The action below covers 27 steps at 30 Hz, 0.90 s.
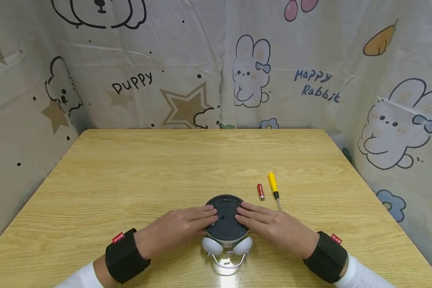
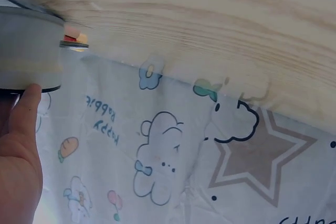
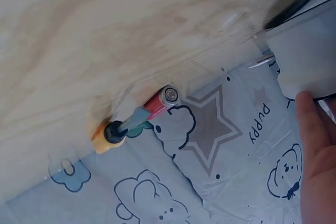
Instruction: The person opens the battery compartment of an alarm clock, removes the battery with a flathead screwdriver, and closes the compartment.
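A twin-bell alarm clock (image 1: 227, 236) lies face down, its black back upward and its white bells and wire handle toward me. My left hand (image 1: 178, 224) rests straight fingers on the left part of the back. From the other side my right hand (image 1: 273, 226) lays its straight fingers on the right part. The thumbs are mostly hidden. In the left wrist view, a finger of the left hand (image 2: 21, 156) touches the rim of the clock (image 2: 31, 51); the right wrist view likewise has the right hand (image 3: 317, 156) against the clock's edge (image 3: 307, 56).
Beyond the right hand, a red battery (image 1: 261, 192) lies on the wooden table (image 1: 129, 172). Next to it is a screwdriver (image 1: 273, 184) with a yellow handle, its shaft toward me. Printed curtains (image 1: 187, 60) stand behind the table and at both sides.
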Motion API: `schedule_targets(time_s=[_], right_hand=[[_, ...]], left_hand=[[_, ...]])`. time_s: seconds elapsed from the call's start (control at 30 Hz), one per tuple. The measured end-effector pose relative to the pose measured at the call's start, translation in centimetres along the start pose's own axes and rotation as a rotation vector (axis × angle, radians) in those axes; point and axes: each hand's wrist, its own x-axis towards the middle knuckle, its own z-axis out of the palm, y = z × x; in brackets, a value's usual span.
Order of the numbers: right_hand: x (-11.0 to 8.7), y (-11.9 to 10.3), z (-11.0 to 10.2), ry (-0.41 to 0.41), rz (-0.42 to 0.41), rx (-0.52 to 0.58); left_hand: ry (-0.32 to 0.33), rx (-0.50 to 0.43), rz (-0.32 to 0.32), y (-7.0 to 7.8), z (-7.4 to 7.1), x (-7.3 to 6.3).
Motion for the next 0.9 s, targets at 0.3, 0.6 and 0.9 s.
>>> schedule_targets(time_s=[0.3,0.6,0.9], right_hand=[[-0.01,0.34,-0.38,0.052,0.115,0.26],[-0.03,0.73,-0.31,0.073,0.219,0.455],[0.24,0.65,-0.32,0.059,0.319,0.571]], left_hand=[[0.047,-0.077,0.016,-0.52,-0.07,0.39],[0.084,-0.215,-0.047,-0.56,0.03,0.43],[0.029,-0.351,-0.159,-0.7,-0.23,0.53]])
